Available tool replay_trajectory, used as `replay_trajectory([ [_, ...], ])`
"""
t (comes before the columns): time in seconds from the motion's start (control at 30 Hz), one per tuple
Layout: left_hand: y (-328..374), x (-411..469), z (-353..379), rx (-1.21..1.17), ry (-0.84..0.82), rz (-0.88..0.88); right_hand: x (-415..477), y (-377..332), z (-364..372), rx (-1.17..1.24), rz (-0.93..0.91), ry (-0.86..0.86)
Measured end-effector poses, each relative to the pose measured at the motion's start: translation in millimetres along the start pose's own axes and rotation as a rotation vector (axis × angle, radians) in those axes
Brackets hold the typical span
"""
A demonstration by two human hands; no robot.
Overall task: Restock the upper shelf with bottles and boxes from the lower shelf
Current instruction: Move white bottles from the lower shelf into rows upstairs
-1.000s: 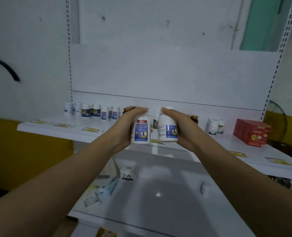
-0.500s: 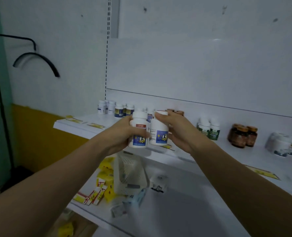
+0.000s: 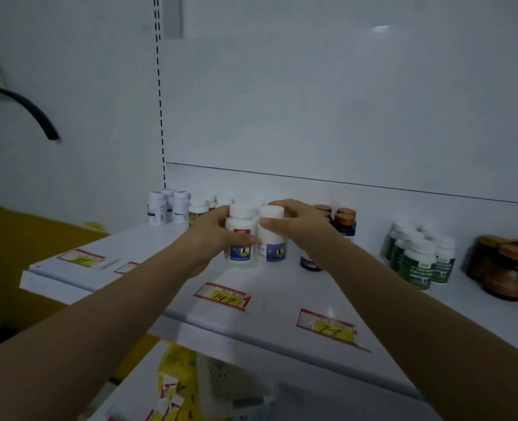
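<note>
Two white bottles with blue labels stand side by side on the white upper shelf (image 3: 269, 296). My left hand (image 3: 212, 235) is wrapped around the left white bottle (image 3: 241, 238), which has a red strip on its label. My right hand (image 3: 300, 223) grips the right white bottle (image 3: 272, 235) from the right and over its top. Both bottle bases look to be at the shelf surface; I cannot tell whether they rest on it. The lower shelf (image 3: 342, 402) shows beneath the upper shelf's front edge.
White bottles (image 3: 166, 206) stand at the back left. Amber jars with brown lids (image 3: 344, 221) stand behind my right hand, green-labelled bottles (image 3: 418, 256) and more amber jars (image 3: 506, 268) further right. Price tags (image 3: 222, 296) lie on the shelf. Yellow packets (image 3: 175, 369) lie below.
Both hands have carried the two bottles forward from in front of the shelf edge onto the upper shelf and lowered them to its surface. The view has shifted closer and leftward.
</note>
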State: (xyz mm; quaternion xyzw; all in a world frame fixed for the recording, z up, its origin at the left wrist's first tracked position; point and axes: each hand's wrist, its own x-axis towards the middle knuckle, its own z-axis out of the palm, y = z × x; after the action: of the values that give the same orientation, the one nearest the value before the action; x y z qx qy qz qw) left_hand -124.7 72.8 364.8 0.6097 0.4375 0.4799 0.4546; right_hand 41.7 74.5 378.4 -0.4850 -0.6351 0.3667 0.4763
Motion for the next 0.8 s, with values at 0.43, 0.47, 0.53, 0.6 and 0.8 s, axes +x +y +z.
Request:
replay_trajectory([
  [0.43, -52.4, 86.4, -29.6, 0.153, -0.073, -0.048, 72.3, 33.9, 41.4, -0.408, 0.164, 0.358],
  [0.47, -55.1, 90.0, -29.8, 0.152, -0.082, -0.05, 76.2, 35.6, 43.7, -0.421, 0.172, 0.375],
  [0.53, -60.2, 96.0, -30.4, 0.158, -0.09, -0.046, 82.2, 38.2, 47.3, -0.448, 0.18, 0.396],
  [0.6, -66.8, 101.5, -29.9, 0.162, -0.093, -0.039, 86.9, 39.4, 49.4, -0.5, 0.188, 0.4],
  [0.8, -77.9, 111.4, -26.1, 0.27, -0.096, -0.066, 98.5, 44.5, 51.9, -0.6, 0.22, 0.378],
])
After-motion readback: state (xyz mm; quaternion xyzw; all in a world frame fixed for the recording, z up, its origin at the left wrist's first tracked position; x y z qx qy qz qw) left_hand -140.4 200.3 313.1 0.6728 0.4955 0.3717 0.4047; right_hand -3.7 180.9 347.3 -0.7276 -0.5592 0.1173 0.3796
